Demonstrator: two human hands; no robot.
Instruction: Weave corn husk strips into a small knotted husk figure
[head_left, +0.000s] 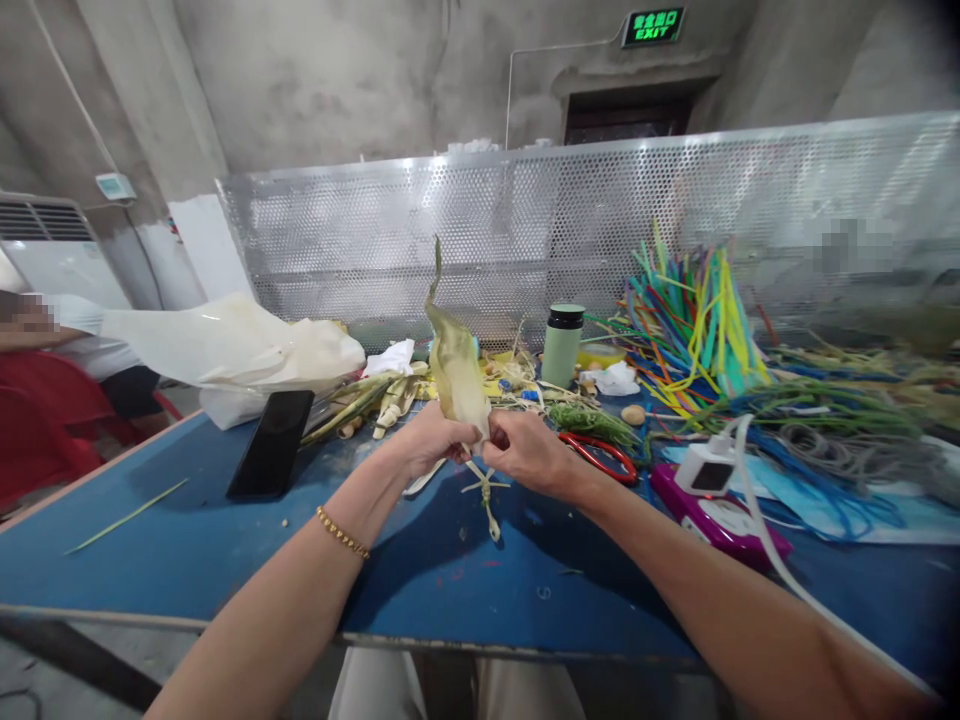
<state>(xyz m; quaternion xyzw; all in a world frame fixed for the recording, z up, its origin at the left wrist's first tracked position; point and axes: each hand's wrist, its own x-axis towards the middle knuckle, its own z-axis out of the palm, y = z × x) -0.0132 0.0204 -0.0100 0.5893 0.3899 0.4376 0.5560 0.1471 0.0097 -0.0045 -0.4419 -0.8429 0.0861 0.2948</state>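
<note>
Both of my hands hold a woven palm-leaf figure (457,375) upright above the blue table (187,540). My left hand (429,440) pinches its lower left side. My right hand (527,453) pinches its lower right side. The figure is pale green-yellow, with a thin leaf tip pointing up and thin strips (486,495) hanging below the hands. A gold bracelet (342,532) sits on my left wrist.
A black phone (271,443) lies left of my hands, red-handled scissors (600,452) to the right. A green flask (562,345), a bundle of coloured strips (694,320), a charger on a magenta device (712,500), a pale plastic bag (232,350). Another person sits at far left (67,350).
</note>
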